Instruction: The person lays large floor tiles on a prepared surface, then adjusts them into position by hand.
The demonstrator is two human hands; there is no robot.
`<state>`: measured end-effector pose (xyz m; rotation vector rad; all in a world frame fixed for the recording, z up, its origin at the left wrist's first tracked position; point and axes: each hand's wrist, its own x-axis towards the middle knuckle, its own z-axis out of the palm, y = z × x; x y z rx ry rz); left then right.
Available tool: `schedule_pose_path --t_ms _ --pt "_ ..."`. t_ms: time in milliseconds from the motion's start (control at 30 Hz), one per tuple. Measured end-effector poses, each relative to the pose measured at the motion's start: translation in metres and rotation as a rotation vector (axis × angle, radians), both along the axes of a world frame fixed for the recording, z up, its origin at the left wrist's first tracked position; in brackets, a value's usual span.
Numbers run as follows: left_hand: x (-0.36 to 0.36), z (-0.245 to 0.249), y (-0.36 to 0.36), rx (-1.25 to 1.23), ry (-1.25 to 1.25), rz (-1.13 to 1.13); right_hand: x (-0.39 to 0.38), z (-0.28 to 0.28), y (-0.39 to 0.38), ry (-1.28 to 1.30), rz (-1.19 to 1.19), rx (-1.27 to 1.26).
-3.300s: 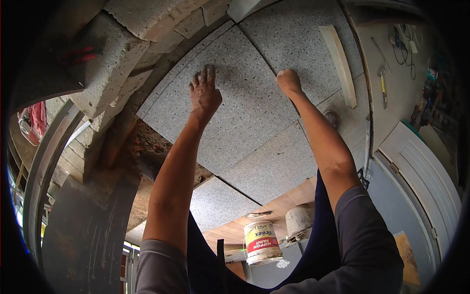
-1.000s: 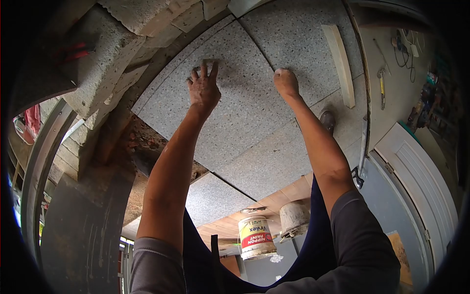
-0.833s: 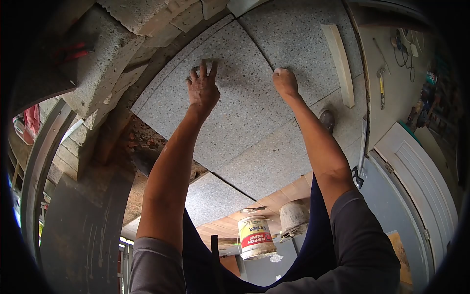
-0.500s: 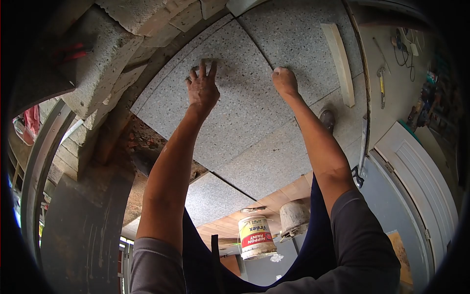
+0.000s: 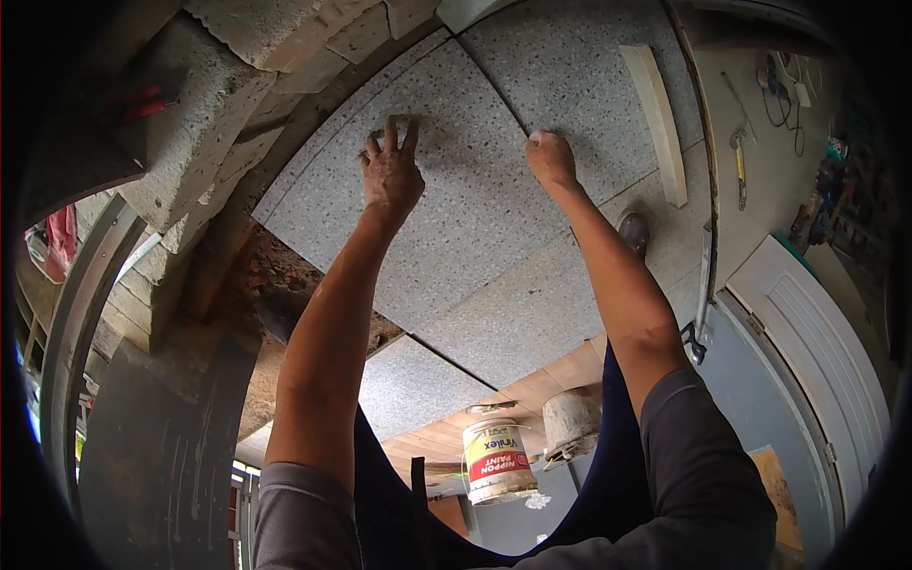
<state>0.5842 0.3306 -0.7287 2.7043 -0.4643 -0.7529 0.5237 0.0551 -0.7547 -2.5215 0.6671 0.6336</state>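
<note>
A large grey speckled terrazzo tile (image 5: 465,190) lies under both hands. My left hand (image 5: 391,176) rests on it with the fingers spread. At the dark seam beside the neighbouring speckled tile (image 5: 589,81), my right hand (image 5: 551,161) is closed, its knuckles toward the far side. Whatever its fingers may hold is hidden. A narrower speckled strip (image 5: 513,294) borders the large tile on the near side.
A pale strip of wood (image 5: 655,123) lies on the right-hand tile. Concrete blocks (image 5: 199,123) line the left, above exposed soil (image 5: 280,266). Behind my legs stand a paint bucket (image 5: 498,461) and a dirty bucket (image 5: 572,418). A shoe (image 5: 634,233) shows at right.
My right hand has shifted very slightly left at the seam. The left hand's fingers have drawn a little closer together; the tiles look the same.
</note>
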Motion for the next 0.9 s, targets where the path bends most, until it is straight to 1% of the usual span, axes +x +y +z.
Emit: schedule_pose_path --t_ms 267,367,467,533,600,733,833,900 --pt "-0.004 0.000 0.005 -0.022 0.016 0.020 -0.001 -0.001 0.000 -0.038 -0.011 0.009" --pt "-0.011 -0.004 0.013 -0.115 -0.069 0.053 0.000 -0.005 0.000 -0.039 0.002 0.005" --pt "-0.018 -0.002 0.029 -0.233 -0.051 0.127 0.005 0.004 0.003 -0.021 0.006 0.002" --pt "-0.027 0.001 0.045 -0.215 -0.050 0.210 0.002 -0.003 0.002 -0.057 0.002 -0.005" --pt "-0.037 0.008 0.067 -0.185 -0.075 0.279 0.002 -0.006 0.000 -0.039 -0.011 0.008" --pt "-0.078 -0.013 0.127 -0.116 -0.078 0.665 0.006 -0.004 0.000 0.020 0.020 0.004" --pt "-0.100 -0.016 0.161 0.030 0.042 0.945 0.003 -0.006 0.002 -0.031 -0.026 0.023" --pt "-0.118 -0.042 0.194 -0.012 0.175 1.048 0.002 -0.009 0.001 -0.036 -0.034 0.020"
